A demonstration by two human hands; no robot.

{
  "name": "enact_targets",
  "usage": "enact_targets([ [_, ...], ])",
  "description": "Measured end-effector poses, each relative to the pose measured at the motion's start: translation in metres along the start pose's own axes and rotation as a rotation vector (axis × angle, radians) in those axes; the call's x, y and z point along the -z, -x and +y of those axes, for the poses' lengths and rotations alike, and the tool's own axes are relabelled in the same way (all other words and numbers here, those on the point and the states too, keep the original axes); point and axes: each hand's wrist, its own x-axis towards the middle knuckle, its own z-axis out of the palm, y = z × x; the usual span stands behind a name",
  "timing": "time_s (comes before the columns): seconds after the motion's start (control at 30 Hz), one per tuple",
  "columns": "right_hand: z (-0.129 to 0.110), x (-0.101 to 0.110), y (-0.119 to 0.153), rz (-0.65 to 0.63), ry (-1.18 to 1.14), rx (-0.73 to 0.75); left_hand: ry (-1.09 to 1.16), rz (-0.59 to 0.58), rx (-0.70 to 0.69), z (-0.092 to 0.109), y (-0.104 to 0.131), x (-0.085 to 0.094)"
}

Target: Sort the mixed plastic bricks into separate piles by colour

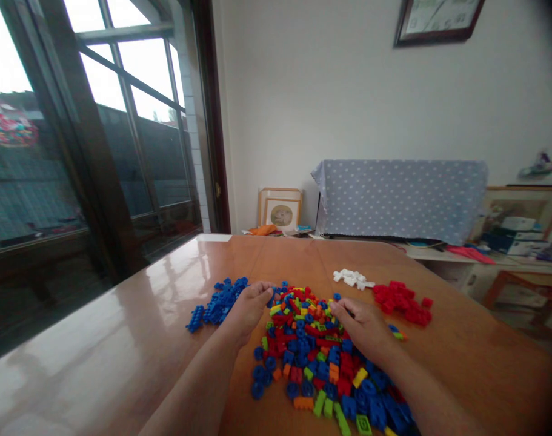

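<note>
A large mixed pile of toy building bricks [303,342] in blue, red, green, orange and yellow spreads between my hands. At its far left edge, my left hand [251,309] is closed in a pinch, with a small blue brick [270,297] at the fingertips. My right hand [364,324] reaches over the pile's right side, its thumb and fingers drawn together. What it holds, if anything, is hidden. Beside my left hand lies a heap of blue bricks [223,300]. Beyond my right hand are a heap of red bricks [403,301] and a small group of white bricks [352,278].
The bricks rest on a glossy brown wooden table [139,327]. A few loose pieces [397,332] lie right of my right wrist. Past the far edge stand a cloth-covered object [400,197] and framed pictures [280,209]. Glass doors [134,121] are at the left.
</note>
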Motion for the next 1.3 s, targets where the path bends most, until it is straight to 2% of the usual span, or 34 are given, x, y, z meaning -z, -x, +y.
enact_targets([
  [0.23, -0.003, 0.001, 0.000, 0.012, 0.001, 0.002, 0.136, -0.017, 0.040, -0.002, -0.001, -0.001],
  [0.4, -0.014, 0.005, 0.002, -0.012, -0.071, -0.004, 0.209, -0.050, 0.035, 0.007, 0.008, -0.018],
  [0.53, -0.030, 0.007, 0.007, -0.097, -0.134, 0.045, 0.293, -0.128, 0.013, 0.012, 0.015, -0.037],
  [0.67, -0.039, 0.003, 0.010, -0.176, -0.095, 0.089, 0.352, -0.196, -0.019, 0.011, 0.020, -0.052],
  [0.77, -0.038, 0.001, 0.010, -0.164, -0.073, 0.066, 0.370, -0.253, -0.046, 0.010, 0.022, -0.056],
  [0.87, -0.033, 0.003, 0.008, -0.147, -0.046, 0.052, 0.318, -0.269, -0.067, 0.010, 0.021, -0.052],
  [0.93, -0.030, 0.006, 0.007, -0.154, -0.029, 0.043, 0.265, -0.215, -0.072, 0.010, 0.018, -0.046],
  [1.07, -0.026, 0.015, 0.005, -0.227, -0.011, 0.027, 0.188, 0.028, -0.059, 0.005, 0.006, -0.028],
  [1.17, -0.021, 0.019, 0.004, -0.264, -0.022, 0.034, 0.179, 0.163, -0.031, -0.004, -0.003, -0.016],
  [1.3, -0.004, 0.021, 0.000, -0.193, -0.039, -0.013, 0.132, 0.246, -0.004, -0.021, -0.014, -0.009],
])
